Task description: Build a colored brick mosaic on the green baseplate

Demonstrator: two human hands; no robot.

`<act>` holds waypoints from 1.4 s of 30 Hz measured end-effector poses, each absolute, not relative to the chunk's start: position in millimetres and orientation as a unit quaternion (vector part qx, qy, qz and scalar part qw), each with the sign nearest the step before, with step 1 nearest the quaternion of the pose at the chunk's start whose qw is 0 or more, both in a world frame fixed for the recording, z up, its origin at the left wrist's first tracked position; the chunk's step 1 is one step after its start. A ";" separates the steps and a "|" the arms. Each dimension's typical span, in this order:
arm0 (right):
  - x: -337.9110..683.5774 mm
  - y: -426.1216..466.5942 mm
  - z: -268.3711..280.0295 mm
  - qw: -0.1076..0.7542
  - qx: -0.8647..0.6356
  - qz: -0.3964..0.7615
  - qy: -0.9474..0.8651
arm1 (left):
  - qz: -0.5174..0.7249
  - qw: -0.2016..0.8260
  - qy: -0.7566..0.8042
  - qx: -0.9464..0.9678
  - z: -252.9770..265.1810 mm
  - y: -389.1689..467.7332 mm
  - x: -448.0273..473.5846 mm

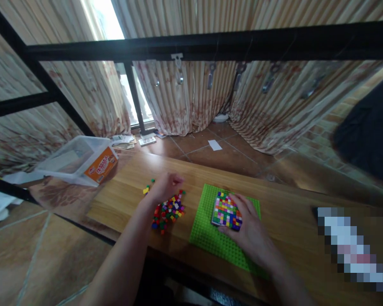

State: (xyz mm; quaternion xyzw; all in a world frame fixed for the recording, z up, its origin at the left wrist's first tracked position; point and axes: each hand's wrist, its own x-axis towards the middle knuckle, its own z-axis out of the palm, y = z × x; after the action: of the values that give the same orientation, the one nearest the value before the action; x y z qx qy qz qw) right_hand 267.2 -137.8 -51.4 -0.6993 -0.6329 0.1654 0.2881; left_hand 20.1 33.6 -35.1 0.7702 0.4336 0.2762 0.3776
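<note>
A green studded baseplate (204, 216) lies on the wooden table. On it sits a square tray of small coloured cubes (226, 209), packed in rows, with a dark rim along its lower edge. My right hand (250, 229) grips this tray from the right, thumb at the near edge and fingers over the far right side. To the left is a loose pile of coloured cubes (169, 212). Over its far side hovers my left hand (166, 186), fingers curled together; anything between the fingertips is too small to make out.
A clear plastic box (79, 159) with an orange label stands beyond the table's left end. A dark flat object, partly blurred out (351, 246), lies at the right. A black metal bar (191, 50) with hanging hooks crosses ahead, before curtains (191, 97).
</note>
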 end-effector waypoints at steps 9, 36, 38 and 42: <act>269.4 -138.4 -56.3 0.285 -0.694 0.143 -0.645 | 0.174 0.240 0.433 0.851 -26.7 17.5 33.3; 266.1 -138.5 -50.0 0.287 -0.689 0.157 -0.646 | 0.390 0.468 0.370 0.701 -42.6 -16.7 102.6; 265.9 -138.3 -49.7 0.282 -0.690 0.158 -0.647 | 0.392 0.485 0.357 0.695 -41.1 -16.3 101.9; 265.5 -137.7 -48.7 0.270 -0.698 0.159 -0.644 | 0.387 0.521 0.331 0.685 -38.2 -16.6 99.7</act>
State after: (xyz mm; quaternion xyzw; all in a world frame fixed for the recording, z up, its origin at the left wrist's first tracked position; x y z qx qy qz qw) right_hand 265.5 -137.7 -48.7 -0.6981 -0.6439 0.1593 0.2695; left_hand 99.7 -16.6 -38.2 0.6850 0.3312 0.3868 0.5210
